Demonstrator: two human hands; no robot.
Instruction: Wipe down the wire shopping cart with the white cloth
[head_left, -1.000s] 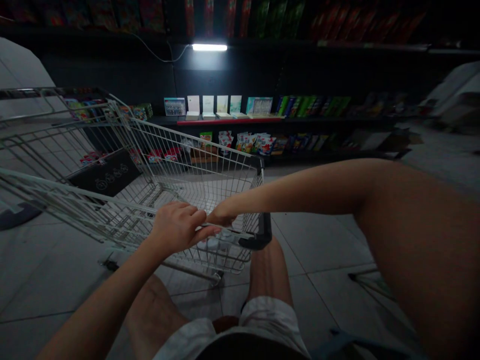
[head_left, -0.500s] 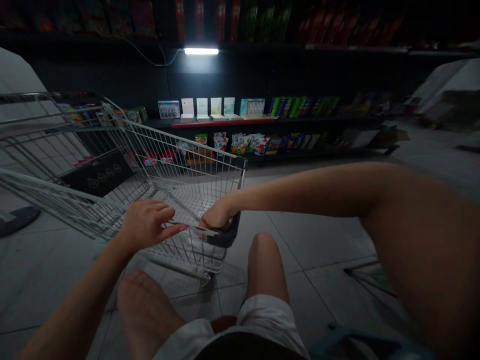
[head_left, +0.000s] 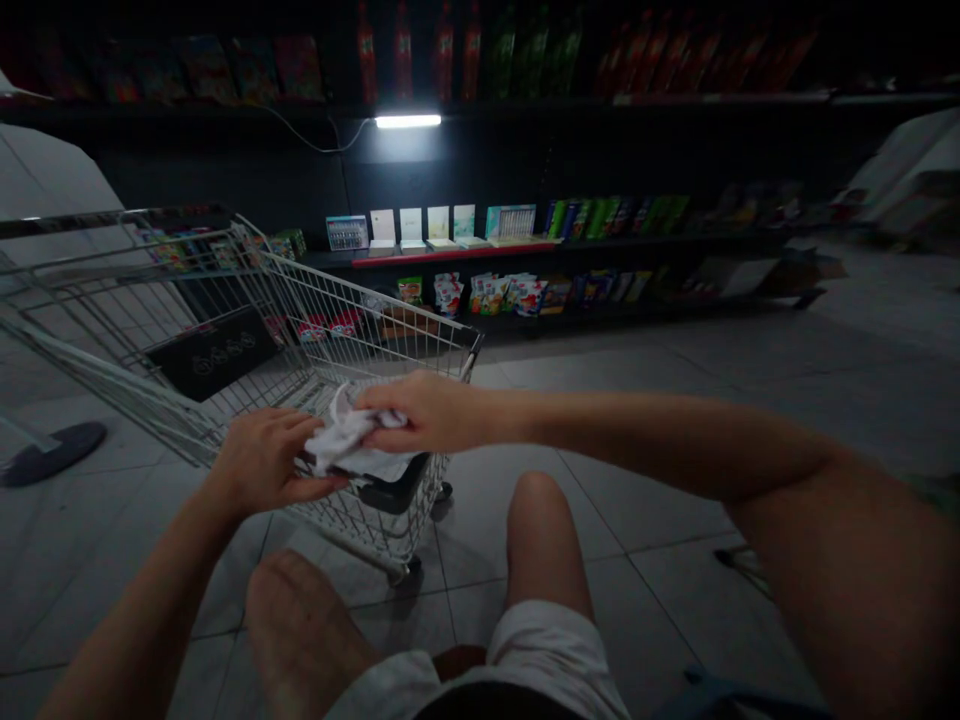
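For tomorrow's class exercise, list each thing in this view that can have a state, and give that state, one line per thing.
crumpled white material, bunched up above the cart's black handle
right hand, pinching the material from above
left hand, curled, fingers against the material's edge
wire shopping cart, upright on its wheels on the tiled floor
strip light, lit

Metal, plastic, cloth and tile
The shopping cart (head_left: 367,300) is smooth, thin metal wire, its handle (head_left: 390,492) matt black plastic. The crumpled white cloth (head_left: 345,440) looks soft and matt; the floor tiles (head_left: 637,480) are smooth, faintly glossy.
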